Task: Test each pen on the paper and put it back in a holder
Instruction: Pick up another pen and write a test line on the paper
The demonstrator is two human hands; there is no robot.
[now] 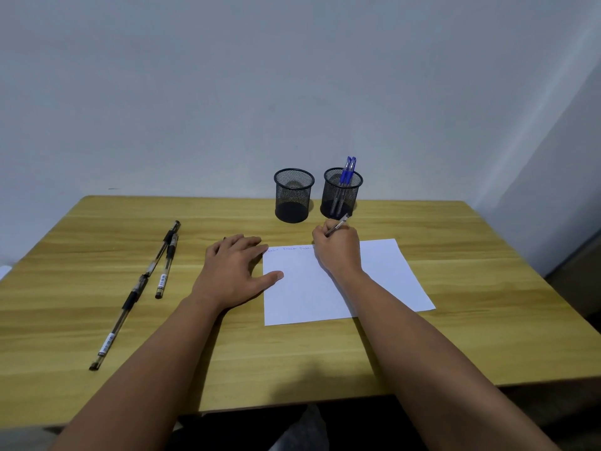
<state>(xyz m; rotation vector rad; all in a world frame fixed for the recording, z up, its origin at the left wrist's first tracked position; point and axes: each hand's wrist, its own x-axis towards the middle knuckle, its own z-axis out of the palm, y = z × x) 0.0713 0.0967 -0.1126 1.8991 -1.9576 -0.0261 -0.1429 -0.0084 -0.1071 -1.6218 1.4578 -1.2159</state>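
Note:
A white sheet of paper (pixel 383 281) lies on the wooden table, with faint scribbles along its top edge. My right hand (pixel 340 247) grips a pen (pixel 338 224) with its tip down at the paper's top edge, hidden behind my fingers. My left hand (pixel 235 268) lies flat, fingers spread, pressing the paper's left edge. Behind stand two black mesh holders: the left holder (pixel 293 195) has no pens in it, the right holder (pixel 341 193) has two blue-capped pens (pixel 346 172). Three black pens (pixel 153 271) lie on the table at the left.
The wooden table (pixel 471 336) meets a pale wall at the back. Its front edge runs just in front of my forearms. A dark gap drops off beyond the table's right side.

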